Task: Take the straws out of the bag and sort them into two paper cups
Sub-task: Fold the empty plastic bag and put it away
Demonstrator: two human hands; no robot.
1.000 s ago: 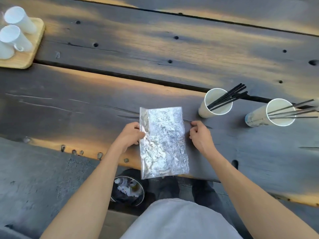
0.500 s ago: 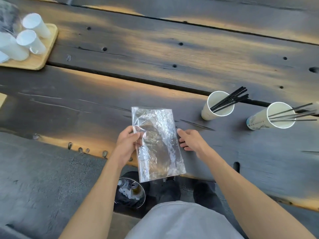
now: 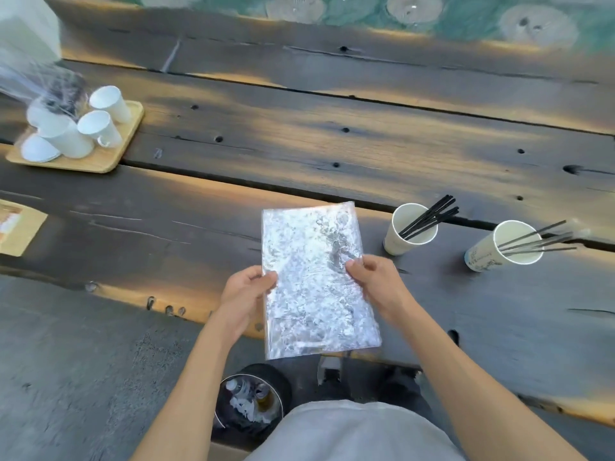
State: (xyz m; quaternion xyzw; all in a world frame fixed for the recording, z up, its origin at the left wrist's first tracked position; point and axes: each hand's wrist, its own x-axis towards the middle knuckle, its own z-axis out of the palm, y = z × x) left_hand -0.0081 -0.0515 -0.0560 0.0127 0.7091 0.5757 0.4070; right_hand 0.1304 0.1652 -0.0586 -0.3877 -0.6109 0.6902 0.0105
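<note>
A flat, crinkled clear plastic bag [image 3: 312, 281] is held above the near edge of the dark wooden table. My left hand [image 3: 244, 294] pinches its left edge and my right hand [image 3: 374, 281] pinches its right edge. No straws show inside the bag. To the right stand two paper cups: a plain white cup [image 3: 404, 236] with several black straws [image 3: 429, 217] and a printed cup [image 3: 492, 252] with several thin grey straws [image 3: 539, 239] leaning out to the right.
A wooden tray [image 3: 109, 158] with several white cups and a plastic wrap sits at the far left. A tan card [image 3: 20, 227] lies at the left edge. A bin [image 3: 249, 404] with rubbish stands on the floor by my feet.
The bag rose off the table and shifted right. My right hand moved from resting beside it to pinching its right edge. The view tilted up, showing more of the table.
</note>
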